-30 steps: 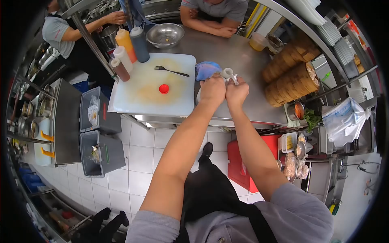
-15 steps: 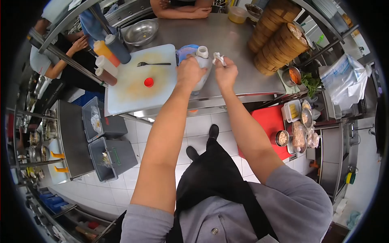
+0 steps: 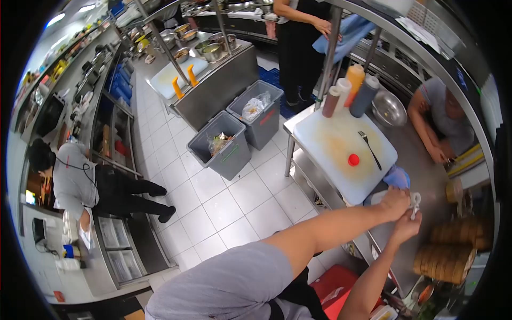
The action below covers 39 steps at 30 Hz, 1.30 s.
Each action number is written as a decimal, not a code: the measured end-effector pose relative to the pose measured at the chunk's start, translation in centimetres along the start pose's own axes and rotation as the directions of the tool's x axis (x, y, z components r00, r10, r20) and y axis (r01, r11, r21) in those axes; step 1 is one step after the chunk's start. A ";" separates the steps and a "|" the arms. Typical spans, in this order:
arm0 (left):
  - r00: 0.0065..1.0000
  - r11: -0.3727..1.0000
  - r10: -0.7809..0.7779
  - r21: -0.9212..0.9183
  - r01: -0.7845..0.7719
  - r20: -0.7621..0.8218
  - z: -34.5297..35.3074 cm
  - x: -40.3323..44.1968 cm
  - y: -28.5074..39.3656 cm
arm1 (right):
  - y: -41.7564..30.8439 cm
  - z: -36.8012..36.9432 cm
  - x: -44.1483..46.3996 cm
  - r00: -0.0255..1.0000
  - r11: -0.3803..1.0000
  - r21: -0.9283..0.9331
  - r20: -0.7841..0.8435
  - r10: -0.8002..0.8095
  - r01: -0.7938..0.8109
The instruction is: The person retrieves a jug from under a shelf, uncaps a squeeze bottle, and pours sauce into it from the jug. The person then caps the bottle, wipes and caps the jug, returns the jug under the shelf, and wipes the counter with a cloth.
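My left hand (image 3: 396, 204) is wrapped round a white plastic bottle (image 3: 415, 197), which lies along the counter's near side with its mouth to the right. My right hand (image 3: 407, 228) is closed on a small white crumpled piece (image 3: 414, 209), held right beside the bottle's mouth; its material is hard to make out. A red bottle cap (image 3: 353, 159) rests on the stained white cutting board (image 3: 320, 130), with a dark fork (image 3: 370, 150) beside it. Next to the board's corner lies a blue-purple bag or cloth (image 3: 397, 177), close to my left hand.
Squeeze bottles (image 3: 353, 85) and a metal bowl (image 3: 389, 108) stand behind the board. Bamboo steamers (image 3: 444, 263) are stacked at the right. Two grey bins (image 3: 221, 144) stand on the floor. One person leans on the counter, another stands behind it, and a third is at the left.
The view has swung left, bringing the bins and left aisle in. My right hand has brought the white piece to the bottle's mouth. My left hand still holds the bottle.
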<state>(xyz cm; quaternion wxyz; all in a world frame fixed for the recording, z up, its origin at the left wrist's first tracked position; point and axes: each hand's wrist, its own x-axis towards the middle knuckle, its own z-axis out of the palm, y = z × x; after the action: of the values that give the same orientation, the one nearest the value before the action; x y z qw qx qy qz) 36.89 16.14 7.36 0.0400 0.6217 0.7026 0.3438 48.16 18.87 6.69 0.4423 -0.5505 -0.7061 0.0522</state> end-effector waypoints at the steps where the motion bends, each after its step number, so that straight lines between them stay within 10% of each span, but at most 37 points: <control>1: 1.000 1.000 -0.009 0.010 0.010 -0.006 0.0 0.0 0.0 | -0.2 0.0 0.0 1.000 1.000 0.018 -0.006 0.001 -0.001; 9: 0.998 0.996 -0.048 -0.073 0.045 -0.042 -2.6 -1.2 1.0 | 0.4 1.5 -1.6 0.962 0.926 0.281 -0.025 0.270 -0.252; 15: 1.000 0.998 0.009 -0.060 -0.009 -0.007 -2.7 -1.3 0.1 | 4.1 1.9 3.6 0.833 0.499 0.688 0.303 0.463 -0.528; 17: 0.994 0.990 0.105 -0.102 -0.101 0.040 -3.2 -1.2 -0.7 | 9.4 2.4 6.1 0.824 0.291 0.793 0.566 -0.029 -0.535; 19: 0.989 0.987 0.088 -0.142 -0.071 0.118 -4.4 -0.9 -0.8 | 8.9 1.9 7.3 0.796 0.284 0.771 0.604 -0.041 -0.570; 21: 0.976 0.984 0.070 -0.175 -0.034 0.204 -4.8 -0.9 -0.8 | 7.8 1.6 8.5 0.671 0.394 0.778 0.624 -0.400 -0.489; 27: 0.989 0.977 -0.035 -0.205 0.064 0.142 -4.7 -0.9 -0.7 | 7.1 3.4 9.0 0.472 0.228 0.686 0.667 -0.576 -0.691; 32: 0.993 0.988 -0.115 -0.104 0.117 0.026 -4.0 -0.9 0.0 | 9.6 2.9 5.1 0.839 0.053 0.842 0.527 0.133 -0.537; 35: 0.983 0.980 -0.181 -0.075 0.182 0.017 -3.8 -0.6 0.6 | 15.5 4.1 3.5 0.721 -0.210 0.755 0.655 0.225 -0.621; 37: 0.982 0.980 -0.190 -0.050 0.190 0.015 -3.7 -0.5 0.7 | 15.4 4.6 2.0 0.632 -0.090 0.709 0.673 0.384 -0.700; 39: 0.980 0.980 -0.197 -0.027 0.198 0.027 -3.7 -0.6 0.9 | 16.8 4.0 0.0 0.674 0.121 0.665 0.707 0.213 -0.736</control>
<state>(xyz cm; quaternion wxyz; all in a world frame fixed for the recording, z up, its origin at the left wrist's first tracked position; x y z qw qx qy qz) 35.99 13.96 10.41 0.0915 0.5523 0.7551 0.3412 57.68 27.06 -5.16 0.4524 -0.3623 -0.3914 0.7148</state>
